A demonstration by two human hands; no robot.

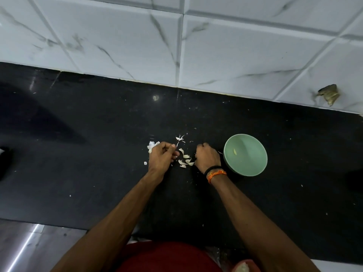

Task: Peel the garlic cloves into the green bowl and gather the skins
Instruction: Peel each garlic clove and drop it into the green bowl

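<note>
A green bowl (253,163) stands on the black counter (98,154) right of my hands, with one peeled clove (235,152) inside. Several white garlic skins (185,159) lie in a loose heap between my hands, with more skins (180,138) just beyond. My left hand (162,157) has its fingers curled beside the heap, and part of a garlic bulb (152,146) shows behind it. My right hand (207,158) is curled into a fist at the heap's right edge, next to the bowl. What either hand holds is hidden.
A white marble-tiled wall (176,46) runs along the back of the counter, with a broken patch (330,94) at the far right. Small skin flecks (145,163) dot the counter. A dark object (5,160) sits at the left edge.
</note>
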